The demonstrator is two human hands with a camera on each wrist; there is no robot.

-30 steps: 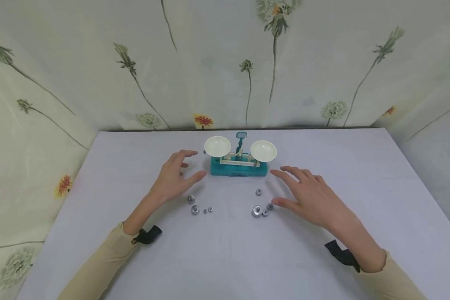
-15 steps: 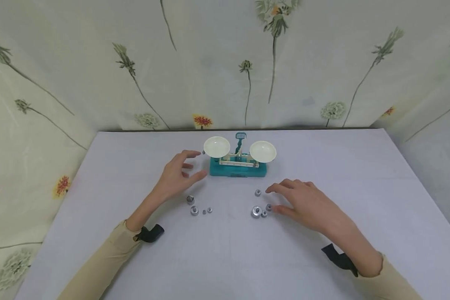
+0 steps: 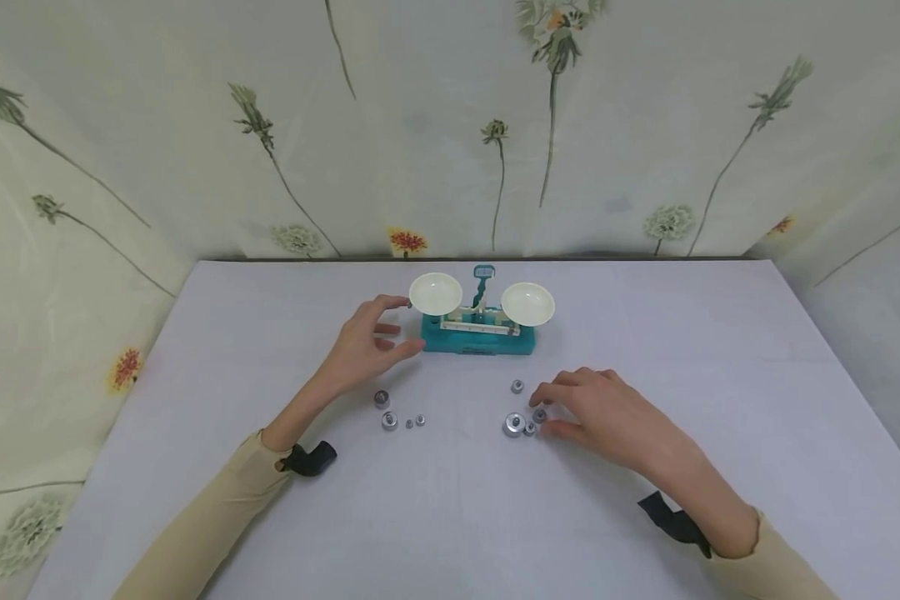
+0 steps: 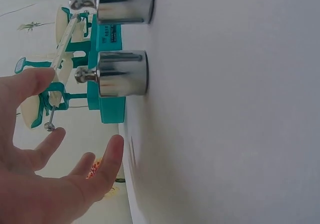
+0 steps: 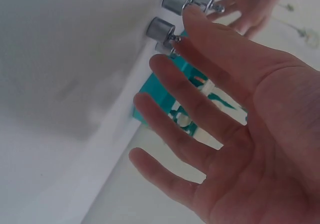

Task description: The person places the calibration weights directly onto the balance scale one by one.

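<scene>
Nearest you, your beige fabric sleeves [image 3: 217,517] reach in over the pale white worktop [image 3: 450,517], a black strap piece [image 3: 309,459] jutting out at each wrist. Your right hand [image 3: 611,425] has its grip parted, thumb and index finger spread about a small silver cylindrical metal weight [image 3: 539,415], which sits between their tips; you cannot tell from here whether either tip touches it. Close by that weight stand a large silver knobbed metal weight [image 3: 514,424] and a small silver knobbed metal weight [image 3: 529,428], with a lone silver metal weight [image 3: 517,387] slightly farther off. To your left are two tiny silver metal weights [image 3: 421,420] and two bigger shiny silver cylindrical weights [image 3: 390,421], knobs on top. Beyond these, your left hand [image 3: 363,350] has its fingers apart and its grip around nothing; the index fingertip is at the small round silver nut [image 4: 49,127] on the beam's left end, touching or just beside it. Farther still stands the teal plastic balance [image 3: 477,340], its right white round pan [image 3: 527,303] lower than its left white round pan [image 3: 436,293]. Behind the worktop hangs a flower-printed pale curtain [image 3: 420,167]
</scene>
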